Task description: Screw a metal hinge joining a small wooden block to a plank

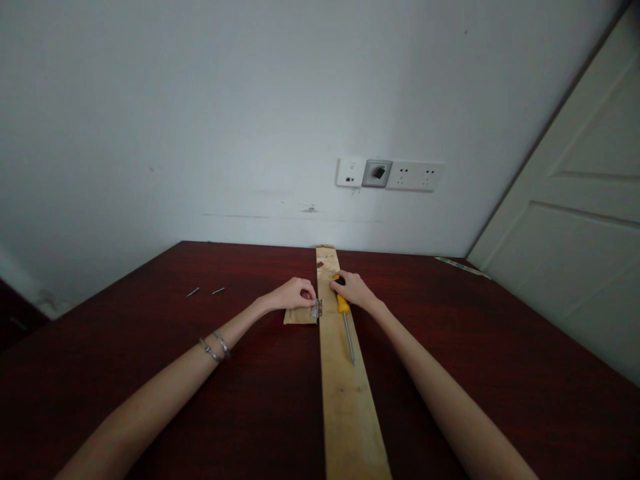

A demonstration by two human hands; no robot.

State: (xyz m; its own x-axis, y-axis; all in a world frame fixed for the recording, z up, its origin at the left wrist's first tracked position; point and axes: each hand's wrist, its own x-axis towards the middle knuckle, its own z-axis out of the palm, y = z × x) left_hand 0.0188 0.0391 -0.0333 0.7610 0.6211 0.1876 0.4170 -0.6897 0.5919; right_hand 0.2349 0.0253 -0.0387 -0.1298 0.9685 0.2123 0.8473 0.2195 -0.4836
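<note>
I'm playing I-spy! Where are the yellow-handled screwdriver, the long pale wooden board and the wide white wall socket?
Yellow-handled screwdriver point(343, 305), head view: on the handle.
Long pale wooden board point(337, 363), head view: bare top face.
Wide white wall socket point(415, 177), head view: between its holes.

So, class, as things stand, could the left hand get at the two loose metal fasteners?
Probably yes: nothing visible stands between the left hand and the fasteners, though its fingertips are at the hinge-like metal piece.
</note>
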